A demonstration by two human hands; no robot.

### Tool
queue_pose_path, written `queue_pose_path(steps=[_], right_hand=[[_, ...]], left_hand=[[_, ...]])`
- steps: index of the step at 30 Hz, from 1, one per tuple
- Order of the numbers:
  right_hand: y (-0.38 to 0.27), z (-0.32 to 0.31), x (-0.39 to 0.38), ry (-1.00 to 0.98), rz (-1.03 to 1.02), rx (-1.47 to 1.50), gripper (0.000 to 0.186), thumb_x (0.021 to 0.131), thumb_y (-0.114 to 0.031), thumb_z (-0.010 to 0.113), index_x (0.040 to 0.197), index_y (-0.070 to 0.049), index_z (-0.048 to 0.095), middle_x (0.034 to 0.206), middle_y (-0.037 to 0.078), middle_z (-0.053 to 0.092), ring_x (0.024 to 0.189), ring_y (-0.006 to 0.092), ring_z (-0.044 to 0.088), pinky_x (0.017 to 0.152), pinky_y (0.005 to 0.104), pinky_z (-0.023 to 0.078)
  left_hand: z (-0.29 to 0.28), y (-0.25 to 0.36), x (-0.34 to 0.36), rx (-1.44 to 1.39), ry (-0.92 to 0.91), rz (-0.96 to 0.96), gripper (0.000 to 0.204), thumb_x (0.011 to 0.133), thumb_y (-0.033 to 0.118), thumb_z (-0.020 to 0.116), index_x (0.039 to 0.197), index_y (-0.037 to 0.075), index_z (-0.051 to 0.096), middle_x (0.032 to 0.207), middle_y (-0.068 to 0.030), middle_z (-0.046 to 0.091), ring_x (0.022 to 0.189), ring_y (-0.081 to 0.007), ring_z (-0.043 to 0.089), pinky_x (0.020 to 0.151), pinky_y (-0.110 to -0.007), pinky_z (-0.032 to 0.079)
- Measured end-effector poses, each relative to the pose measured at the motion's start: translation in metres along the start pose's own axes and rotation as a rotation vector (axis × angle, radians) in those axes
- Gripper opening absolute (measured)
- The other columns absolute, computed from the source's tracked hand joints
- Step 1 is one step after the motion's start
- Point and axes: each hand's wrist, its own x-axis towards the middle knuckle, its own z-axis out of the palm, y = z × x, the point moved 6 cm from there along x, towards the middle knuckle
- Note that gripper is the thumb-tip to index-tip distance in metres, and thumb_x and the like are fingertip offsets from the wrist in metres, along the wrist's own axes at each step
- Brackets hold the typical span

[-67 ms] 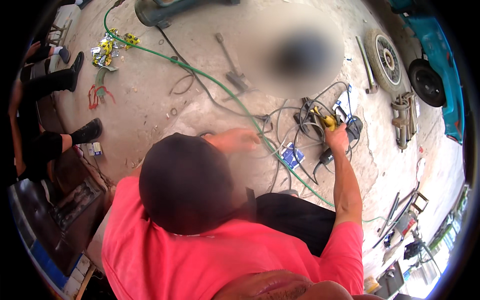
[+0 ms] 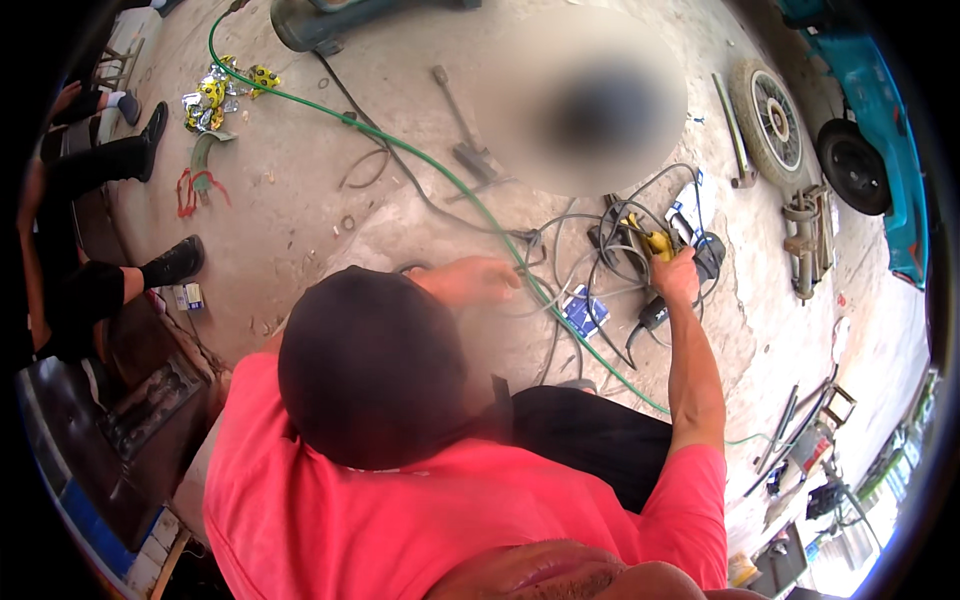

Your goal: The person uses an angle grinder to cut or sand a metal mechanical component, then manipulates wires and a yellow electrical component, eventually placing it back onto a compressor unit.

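My right hand [image 2: 678, 270] is closed on a yellow tool [image 2: 658, 243] among looped grey and black cables [image 2: 600, 255]. A black cylindrical tool body [image 2: 654, 314] lies just below it, beside a white-and-blue item [image 2: 686, 205]. My left hand [image 2: 480, 280] reaches out beside a large dark rounded shape [image 2: 365, 370] that hides much of that arm; its fingers are blurred, and I cannot tell what they touch. A green hose [image 2: 450, 175] crosses near that hand, and a blue packet [image 2: 584, 311] lies between the hands. A blurred patch covers part of the floor ahead.
Other people's legs [image 2: 130, 140] are along the left, by a dark seat [image 2: 80, 420]. At right are a spoked wheel [image 2: 775, 125], metal parts [image 2: 805, 240] and a teal vehicle [image 2: 905, 180]. Crumpled wrappers [image 2: 212, 95] and a metal tank [image 2: 300, 22] sit farther ahead.
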Motion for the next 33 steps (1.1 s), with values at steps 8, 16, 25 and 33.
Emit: queue_pose_path(steps=[8, 16, 25, 33], right_hand=[[-0.007, -0.088, -0.01, 0.102, -0.211, 0.151, 0.055, 0.077, -0.038, 0.074, 0.119, -0.004, 0.065, 0.117, 0.022, 0.07, 0.111, 0.0379, 0.066, 0.096, 0.0459, 0.052], [-0.052, -0.188, -0.121, 0.336, -0.673, 0.37, 0.052, 0.074, -0.018, 0.079, 0.122, -0.007, 0.063, 0.107, 0.014, 0.063, 0.093, 0.0294, 0.066, 0.082, 0.0396, 0.055], [-0.101, -0.221, -0.208, 0.378, -1.014, 0.553, 0.055, 0.07, -0.001, 0.08, 0.122, -0.008, 0.062, 0.112, 0.012, 0.058, 0.08, 0.0247, 0.065, 0.067, 0.0356, 0.057], [-0.137, -0.203, -0.221, 0.136, -0.986, 0.747, 0.054, 0.073, -0.002, 0.079, 0.123, -0.007, 0.061, 0.112, 0.011, 0.056, 0.08, 0.0188, 0.057, 0.065, 0.0297, 0.05]], left_hand=[[-0.007, -0.017, 0.011, 0.024, 0.088, 0.046, 0.039, 0.094, 0.028, 0.069, 0.126, 0.006, 0.067, 0.126, -0.0146, 0.068, 0.117, -0.0261, 0.064, 0.103, -0.041, 0.049], [-0.037, 0.056, 0.034, -0.192, 0.201, 0.204, 0.042, 0.098, 0.021, 0.065, 0.131, -0.003, 0.059, 0.111, -0.0114, 0.069, 0.1, -0.0157, 0.065, 0.092, -0.033, 0.053], [-0.035, 0.107, 0.043, -0.099, 0.185, 0.385, 0.051, 0.099, 0.027, 0.064, 0.14, -0.002, 0.053, 0.129, -0.0107, 0.062, 0.121, -0.0192, 0.06, 0.101, -0.036, 0.048], [0.008, 0.147, 0.045, -0.743, -0.153, 0.557, 0.063, 0.101, 0.051, 0.058, 0.141, 0.002, 0.051, 0.129, -0.0102, 0.063, 0.113, -0.0206, 0.064, 0.095, -0.037, 0.052]])
